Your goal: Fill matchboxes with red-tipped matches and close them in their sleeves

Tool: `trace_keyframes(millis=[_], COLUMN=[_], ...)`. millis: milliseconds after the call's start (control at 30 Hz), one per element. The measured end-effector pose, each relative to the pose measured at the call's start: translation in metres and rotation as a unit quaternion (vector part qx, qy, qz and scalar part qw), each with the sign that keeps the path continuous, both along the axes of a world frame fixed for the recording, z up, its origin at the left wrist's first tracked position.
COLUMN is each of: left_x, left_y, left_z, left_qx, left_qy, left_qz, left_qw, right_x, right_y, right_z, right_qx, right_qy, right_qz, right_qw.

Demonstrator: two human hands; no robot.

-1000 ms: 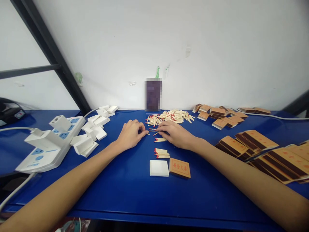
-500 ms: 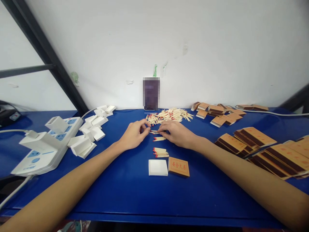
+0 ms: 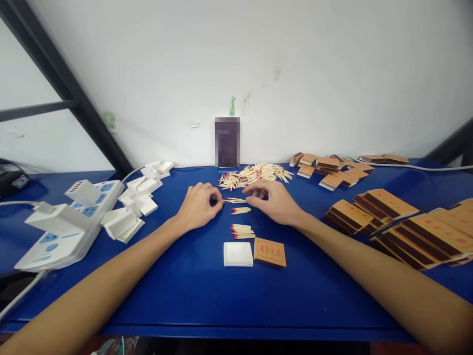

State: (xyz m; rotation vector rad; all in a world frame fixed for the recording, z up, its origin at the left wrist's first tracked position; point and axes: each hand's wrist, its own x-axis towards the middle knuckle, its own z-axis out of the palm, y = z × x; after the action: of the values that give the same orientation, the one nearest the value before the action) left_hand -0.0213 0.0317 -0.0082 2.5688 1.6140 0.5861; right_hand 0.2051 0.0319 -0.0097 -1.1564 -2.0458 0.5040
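A few loose matches (image 3: pixel 235 200) with red heads lie between my two hands on the blue table. My left hand (image 3: pixel 199 204) rests at their head end, thumb and forefinger tips together, with no match visible in them. At the other end is my right hand (image 3: pixel 273 201), its thumb and fingers apart and holding nothing. Nearer to me lie a small row of matches (image 3: pixel 241 210) and a larger row of matches (image 3: pixel 242 230). Below them sit a white matchbox tray (image 3: pixel 238 254) and an orange matchbox sleeve (image 3: pixel 270 252) with red characters, side by side.
Behind my hands is a heap of matches (image 3: pixel 264 172). White trays (image 3: pixel 149 186) are piled at left, beside a power strip (image 3: pixel 79 222) with plugs. Orange sleeves (image 3: pixel 328 165) lie at back right, with stacked sleeves (image 3: pixel 424 231) nearer. A pixelated dark panel (image 3: pixel 227 143) stands against the wall.
My right hand's fingers have opened and come off the matches. My left fingertips have drawn slightly left, away from the match heads. The whole view has shifted a little.
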Motion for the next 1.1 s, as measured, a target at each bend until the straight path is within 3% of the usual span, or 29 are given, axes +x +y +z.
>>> trace_keyframes(millis=[200, 367, 467, 733, 1100], left_x=[0.002, 0.001, 0.002, 0.001, 0.005], left_y=[-0.002, -0.003, -0.004, -0.001, 0.002], left_z=[0.001, 0.001, 0.001, 0.001, -0.002], left_qx=[-0.021, 0.013, 0.023, -0.011, -0.036], left_qy=[-0.034, -0.010, 0.012, -0.011, -0.056], left_qz=[-0.041, 0.021, 0.019, -0.021, -0.028], left_qw=[0.998, 1.000, 1.000, 1.000, 0.997], right_x=[0.004, 0.007, 0.008, 0.007, 0.003], right_y=[0.002, 0.004, 0.005, 0.011, 0.012], right_z=[-0.004, -0.007, -0.007, -0.008, -0.008], right_qx=[0.012, 0.030, 0.026, 0.016, 0.027], right_qy=[-0.052, -0.084, -0.096, -0.084, -0.080], right_qz=[-0.013, -0.017, -0.021, -0.010, 0.018], right_qw=[0.998, 0.996, 0.995, 0.996, 0.996])
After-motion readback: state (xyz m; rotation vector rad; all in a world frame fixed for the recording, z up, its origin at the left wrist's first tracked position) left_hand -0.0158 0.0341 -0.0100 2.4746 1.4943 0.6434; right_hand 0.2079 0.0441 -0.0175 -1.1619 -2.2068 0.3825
